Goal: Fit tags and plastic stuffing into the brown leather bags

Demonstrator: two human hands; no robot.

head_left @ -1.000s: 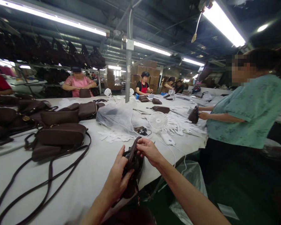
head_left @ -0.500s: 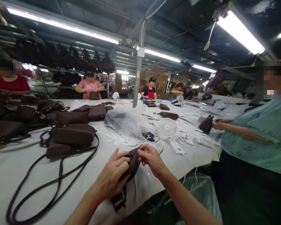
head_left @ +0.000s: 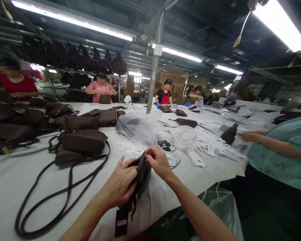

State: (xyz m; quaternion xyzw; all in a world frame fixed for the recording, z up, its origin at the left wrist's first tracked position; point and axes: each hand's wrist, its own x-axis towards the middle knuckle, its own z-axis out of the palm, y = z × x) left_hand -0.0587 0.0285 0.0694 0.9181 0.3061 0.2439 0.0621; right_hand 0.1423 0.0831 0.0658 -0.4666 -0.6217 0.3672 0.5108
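Observation:
My left hand [head_left: 119,183] wraps round the side of a small dark brown bag [head_left: 140,174] held just above the white table [head_left: 20,180]. My right hand [head_left: 158,161] pinches the bag's top edge from the right. A hang tag [head_left: 121,223] dangles from the bag below my left wrist. Both hands are closed on the bag.
A pile of brown bags [head_left: 84,140] with long straps [head_left: 52,201] lies at left. A clear plastic bag [head_left: 137,127], a small white fan [head_left: 185,136] and white cut pieces lie ahead. A person in green [head_left: 278,157] stands at right holding a bag [head_left: 229,134]. Several workers sit across the table.
The view has swung left and up. My hands have lifted the bag slightly, and its hang tag now hangs in sight below my left wrist.

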